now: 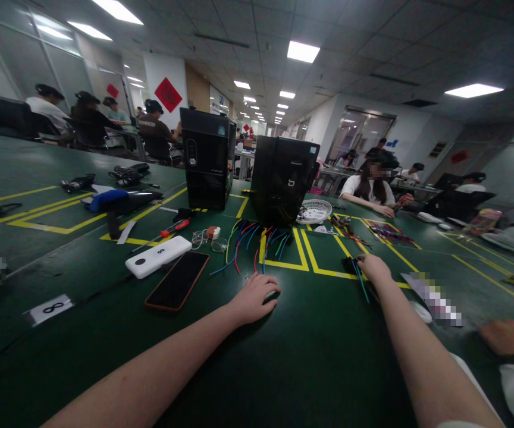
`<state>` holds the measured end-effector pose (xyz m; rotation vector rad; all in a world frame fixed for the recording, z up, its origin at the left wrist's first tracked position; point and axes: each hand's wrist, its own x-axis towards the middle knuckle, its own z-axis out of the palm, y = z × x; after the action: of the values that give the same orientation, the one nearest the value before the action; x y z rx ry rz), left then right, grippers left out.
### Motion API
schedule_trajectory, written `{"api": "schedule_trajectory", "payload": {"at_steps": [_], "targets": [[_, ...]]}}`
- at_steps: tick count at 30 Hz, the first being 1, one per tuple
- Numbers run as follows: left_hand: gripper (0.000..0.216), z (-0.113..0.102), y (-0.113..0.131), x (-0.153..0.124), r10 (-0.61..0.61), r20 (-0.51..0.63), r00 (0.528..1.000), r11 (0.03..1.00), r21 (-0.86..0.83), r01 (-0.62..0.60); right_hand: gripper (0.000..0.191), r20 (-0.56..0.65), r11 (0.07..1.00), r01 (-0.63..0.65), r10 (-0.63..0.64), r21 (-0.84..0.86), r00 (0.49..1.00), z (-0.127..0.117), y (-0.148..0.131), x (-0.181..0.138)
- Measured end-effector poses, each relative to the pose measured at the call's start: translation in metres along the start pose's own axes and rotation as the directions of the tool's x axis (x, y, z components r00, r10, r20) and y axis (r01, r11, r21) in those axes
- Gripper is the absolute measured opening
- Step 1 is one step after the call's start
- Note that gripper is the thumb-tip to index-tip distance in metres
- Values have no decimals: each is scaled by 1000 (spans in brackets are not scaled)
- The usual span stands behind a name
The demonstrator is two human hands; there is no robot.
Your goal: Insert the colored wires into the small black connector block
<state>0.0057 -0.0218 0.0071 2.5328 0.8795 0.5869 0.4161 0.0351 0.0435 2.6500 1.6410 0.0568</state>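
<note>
My left hand (257, 295) rests on the green table (310, 356) with its fingers curled down, and I cannot see anything in it. My right hand (372, 266) reaches further out and closes on a small black part (350, 264) with thin coloured wires trailing from it. A bundle of coloured cables (257, 238) spills from the black computer case (282, 178) ahead of both hands. A dark phone (177, 280) and a white power bank (157, 256) lie left of my left hand.
A second black computer case (207, 157) stands at the back left. A red-handled screwdriver (172, 228), a white fan grille (314, 211) and yellow floor-style tape lines mark the table. A person sits across the table (370, 187); another person's hand (509, 337) lies at lower right.
</note>
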Motion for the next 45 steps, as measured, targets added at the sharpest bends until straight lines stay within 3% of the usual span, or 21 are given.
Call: {"api": "schedule_trajectory", "payload": {"at_steps": [7,14,23,25,28,32,35,38,42,45], "targets": [[27,2,-1,1,-11,6,1000,1000,0,11,33,83,997,73,-71,-28,994,-4,-4,4],[26,1,1,0,-3,-2,1000,1000,-9,3,46,157,997,31,-19,-77,987,-13,-21,0],[27,-1,3,-1,-10,4,1000,1000,2,10,46,29,981,-113,119,-156,992,-5,-52,-28],[26,-1,2,0,-11,10,1000,1000,0,11,45,2,984,-77,78,-161,997,-4,-64,-43],[33,2,0,1,-21,-2,1000,1000,-17,21,44,-46,982,96,-104,-161,993,0,-92,-84],[65,8,-6,2,-49,-50,998,998,-51,47,47,-207,878,445,-475,-177,855,11,-137,-164],[66,10,-6,2,-11,-47,999,999,-40,10,45,-249,772,624,-633,-124,733,16,-160,-209],[46,9,-4,2,1,-52,999,1000,-26,-2,40,-360,721,693,-655,-34,664,17,-167,-223],[34,9,-3,3,-19,-83,996,1000,-18,17,21,-465,589,799,-678,121,570,18,-165,-214],[33,10,-5,4,-22,-85,996,999,-28,20,14,-510,528,815,-646,238,568,20,-166,-209]]}}
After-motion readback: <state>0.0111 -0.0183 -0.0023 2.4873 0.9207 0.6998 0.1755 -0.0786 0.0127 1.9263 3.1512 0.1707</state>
